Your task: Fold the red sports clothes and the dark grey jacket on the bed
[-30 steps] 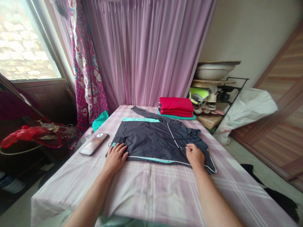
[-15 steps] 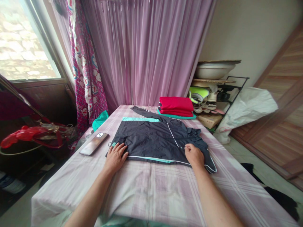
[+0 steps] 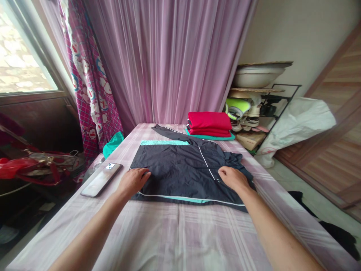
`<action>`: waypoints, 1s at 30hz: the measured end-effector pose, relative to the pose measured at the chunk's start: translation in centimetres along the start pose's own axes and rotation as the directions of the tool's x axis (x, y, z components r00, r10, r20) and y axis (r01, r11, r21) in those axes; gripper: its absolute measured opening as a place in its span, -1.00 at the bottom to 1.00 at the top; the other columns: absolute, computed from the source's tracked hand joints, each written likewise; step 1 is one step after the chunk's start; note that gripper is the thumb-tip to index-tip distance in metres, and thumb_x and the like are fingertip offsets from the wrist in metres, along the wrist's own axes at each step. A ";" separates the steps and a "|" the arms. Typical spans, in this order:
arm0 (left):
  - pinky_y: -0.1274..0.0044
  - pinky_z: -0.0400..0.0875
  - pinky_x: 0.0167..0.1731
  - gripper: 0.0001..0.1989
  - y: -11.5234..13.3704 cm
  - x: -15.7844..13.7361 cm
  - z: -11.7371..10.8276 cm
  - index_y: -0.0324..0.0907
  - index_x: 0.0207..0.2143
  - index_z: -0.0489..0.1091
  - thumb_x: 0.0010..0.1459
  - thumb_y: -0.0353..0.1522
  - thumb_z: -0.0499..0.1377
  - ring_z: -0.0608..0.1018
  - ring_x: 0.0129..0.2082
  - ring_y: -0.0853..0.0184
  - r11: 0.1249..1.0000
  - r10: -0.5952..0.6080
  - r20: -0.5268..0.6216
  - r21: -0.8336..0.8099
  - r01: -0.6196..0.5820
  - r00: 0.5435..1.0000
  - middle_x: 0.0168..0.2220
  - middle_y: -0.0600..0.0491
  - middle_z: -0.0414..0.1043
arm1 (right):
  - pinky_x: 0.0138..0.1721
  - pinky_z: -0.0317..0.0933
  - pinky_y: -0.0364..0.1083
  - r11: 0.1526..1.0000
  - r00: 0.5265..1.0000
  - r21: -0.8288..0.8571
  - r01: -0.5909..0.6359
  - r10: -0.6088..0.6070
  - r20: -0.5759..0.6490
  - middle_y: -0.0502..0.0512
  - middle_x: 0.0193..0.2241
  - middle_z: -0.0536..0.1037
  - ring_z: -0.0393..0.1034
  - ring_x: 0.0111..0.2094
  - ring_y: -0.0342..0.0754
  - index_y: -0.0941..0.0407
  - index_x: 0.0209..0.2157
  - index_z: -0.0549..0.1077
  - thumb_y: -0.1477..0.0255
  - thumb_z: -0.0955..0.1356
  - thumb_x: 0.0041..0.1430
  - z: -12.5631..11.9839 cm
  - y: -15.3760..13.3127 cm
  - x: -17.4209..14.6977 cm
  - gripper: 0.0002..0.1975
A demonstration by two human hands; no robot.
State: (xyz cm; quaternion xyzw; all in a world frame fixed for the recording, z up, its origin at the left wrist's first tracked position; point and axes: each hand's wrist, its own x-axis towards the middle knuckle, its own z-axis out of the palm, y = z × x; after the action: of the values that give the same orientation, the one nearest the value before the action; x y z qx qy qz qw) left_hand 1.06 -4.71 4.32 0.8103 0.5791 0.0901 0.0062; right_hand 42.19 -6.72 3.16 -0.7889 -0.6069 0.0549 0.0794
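A dark jacket (image 3: 172, 169) with white piping and turquoise lining lies spread flat, one sleeve (image 3: 169, 131) stretched toward the far side. My left hand (image 3: 134, 179) is at its left edge, fingers curled down and pinching the cloth there. On the right part, just beside the white stripe, my right hand (image 3: 232, 177) is closed with its fingertips on the fabric. The hands hide the bits of cloth beneath them. Beyond the jacket sits a stack of folded red clothes (image 3: 210, 122) on a folded teal cloth (image 3: 225, 137).
A phone (image 3: 101, 180) lies left of the jacket on the plaid tablecloth (image 3: 180, 233). A teal cloth (image 3: 113, 145) hangs at the table's left edge. Purple curtains (image 3: 169, 60) close off the back. To the right stand a shoe rack (image 3: 278, 109) and a white sack (image 3: 299, 124).
My left hand has shifted slightly farther up the jacket's left side, its spread fingers now curled. My right hand stays closed near the stripe. The camera view has shifted slightly.
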 end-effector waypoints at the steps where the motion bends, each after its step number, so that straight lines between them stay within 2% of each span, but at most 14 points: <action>1: 0.43 0.41 -0.03 -0.51 0.0 0.9 -0.1 -0.05 -0.01 0.50 0.32 -0.10 -0.13 0.59 -0.02 0.18 1.000 0.009 0.016 0.009 -0.009 1.000 -0.01 0.01 0.58 | -0.29 0.17 -0.11 1.000 1.000 -0.001 0.010 -0.010 -0.015 0.10 -0.23 0.64 0.49 -0.20 0.02 0.03 -0.24 0.58 0.38 0.20 0.26 -0.1 -0.2 0.8 -0.69; 5: 0.41 0.42 -0.06 -0.53 -0.9 5.0 -0.2 -0.06 0.04 0.47 0.30 -0.13 -0.10 0.59 -0.02 0.15 0.998 -0.024 0.125 0.058 0.017 0.992 0.01 -0.02 0.56 | -0.18 0.23 -0.09 0.994 0.988 -0.008 0.106 -0.107 -0.114 0.13 -0.07 0.59 0.48 -0.13 0.02 0.05 -0.15 0.56 0.41 0.25 0.23 -0.3 -0.6 5.1 -0.72; 8: 0.39 0.41 -0.02 -0.52 -2.7 8.6 -0.5 -0.06 0.08 0.45 0.29 -0.15 -0.10 0.57 0.02 0.13 0.989 -0.083 0.198 0.134 0.056 0.977 0.04 -0.04 0.55 | -0.09 0.26 -0.06 0.985 0.970 -0.017 0.171 -0.171 -0.173 0.18 0.03 0.54 0.47 -0.12 0.01 0.09 -0.05 0.53 0.43 0.26 0.21 -0.5 -0.4 9.4 -0.68; 13: 0.37 0.37 0.03 -0.52 -6.8 15.2 -0.3 -0.08 0.07 0.47 0.27 -0.18 -0.09 0.54 0.04 0.11 0.967 -0.133 0.191 0.239 0.086 0.973 0.06 -0.04 0.53 | -0.05 0.28 -0.03 0.993 0.964 -0.044 0.107 -0.114 -0.241 0.19 -0.02 0.57 0.46 -0.06 0.08 0.08 0.00 0.53 0.39 0.25 0.22 -1.4 -0.7 17.0 -0.63; 17: 0.35 0.34 0.06 -0.49 -9.0 20.1 0.9 -0.13 0.15 0.39 0.27 -0.26 -0.12 0.52 0.07 0.11 0.948 -0.156 0.132 0.298 0.111 0.979 0.12 -0.08 0.48 | -0.03 0.28 -0.01 0.997 0.986 -0.076 0.006 -0.019 -0.164 0.17 0.00 0.58 0.45 0.00 0.12 0.04 0.01 0.55 0.34 0.19 0.27 -1.8 -1.7 21.5 -0.59; 19: 0.34 0.29 0.10 -0.47 -9.6 22.1 1.6 -0.19 0.21 0.32 0.28 -0.30 -0.15 0.47 0.13 0.11 0.945 -0.129 0.117 0.316 0.086 0.985 0.17 -0.12 0.42 | -0.02 0.28 -0.01 0.996 0.994 -0.085 -0.023 0.014 -0.105 0.18 0.02 0.57 0.44 0.03 0.13 0.04 0.04 0.54 0.30 0.18 0.28 -1.6 -2.1 23.1 -0.57; 22: 0.32 0.22 0.15 -0.47 -10.4 24.2 2.6 -0.19 0.25 0.27 0.29 -0.28 -0.13 0.40 0.20 0.11 0.934 -0.082 0.163 0.358 0.019 0.983 0.22 -0.13 0.36 | -0.01 0.28 0.02 0.996 0.999 -0.074 -0.052 0.053 0.007 0.25 0.07 0.53 0.42 0.07 0.17 0.10 0.11 0.49 0.19 0.20 0.28 -0.9 -2.3 24.8 -0.50; 24: 0.30 0.24 0.12 -0.46 -10.8 25.1 2.8 -0.16 0.27 0.24 0.29 -0.22 -0.08 0.45 0.16 0.09 0.922 -0.092 0.230 0.387 -0.004 0.969 0.18 -0.14 0.41 | -0.03 0.29 0.02 0.998 0.995 -0.056 -0.040 0.045 0.094 0.28 0.06 0.53 0.43 0.06 0.18 0.13 0.09 0.50 0.14 0.22 0.26 -0.4 -2.2 25.5 -0.47; 27: 0.31 0.30 0.04 -0.51 -11.1 25.7 2.1 -0.14 0.18 0.36 0.25 -0.19 0.02 0.51 0.04 0.06 0.917 -0.098 0.300 0.399 -0.031 0.949 0.06 -0.15 0.51 | -0.10 0.30 -0.05 1.000 0.986 -0.023 0.010 -0.006 0.164 0.21 -0.08 0.62 0.49 -0.03 0.13 0.10 -0.04 0.59 0.17 0.30 0.20 0.1 -1.8 26.2 -0.57; 30: 0.29 0.32 0.00 -0.61 -10.7 25.4 0.3 -0.19 0.00 0.49 0.25 -0.23 0.04 0.50 0.00 0.05 0.922 -0.070 0.262 0.386 -0.038 0.963 -0.03 -0.14 0.54 | -0.20 0.31 -0.10 0.998 0.996 0.053 0.019 -0.024 0.090 0.14 -0.20 0.66 0.52 -0.14 0.08 0.08 -0.14 0.63 0.22 0.36 0.12 -0.1 -1.4 25.9 -0.66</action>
State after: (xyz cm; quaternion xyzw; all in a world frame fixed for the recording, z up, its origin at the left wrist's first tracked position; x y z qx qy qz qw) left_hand -1.01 22.71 6.36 0.7953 0.5856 -0.1378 -0.0747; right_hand 47.57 18.63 3.80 -0.7767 -0.6167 0.1053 0.0728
